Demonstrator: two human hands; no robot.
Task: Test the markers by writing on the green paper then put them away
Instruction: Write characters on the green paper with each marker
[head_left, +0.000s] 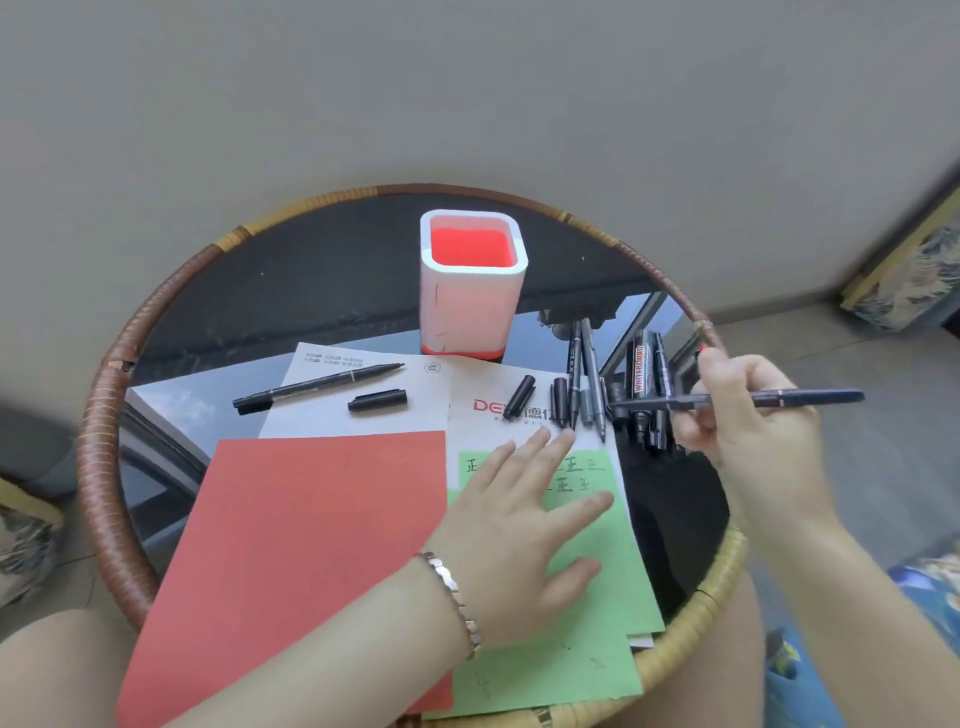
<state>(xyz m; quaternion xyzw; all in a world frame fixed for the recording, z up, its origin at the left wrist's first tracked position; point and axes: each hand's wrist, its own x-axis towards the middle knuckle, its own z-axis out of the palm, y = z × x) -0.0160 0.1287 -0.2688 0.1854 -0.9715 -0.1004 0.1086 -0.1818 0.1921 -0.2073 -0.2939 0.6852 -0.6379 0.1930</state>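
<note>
My left hand (524, 525) lies flat, fingers spread, on the green paper (597, 566). Right hand (748, 410) pinches a black marker (810, 398) horiz. above the marker pile (613, 389), w/ pen holder (471, 283) behind.

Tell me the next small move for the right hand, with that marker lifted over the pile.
Probably bring the marker in the right hand down to the bare part of the green paper. The left hand lies flat on that sheet, whose written rows sit near the top.
</note>
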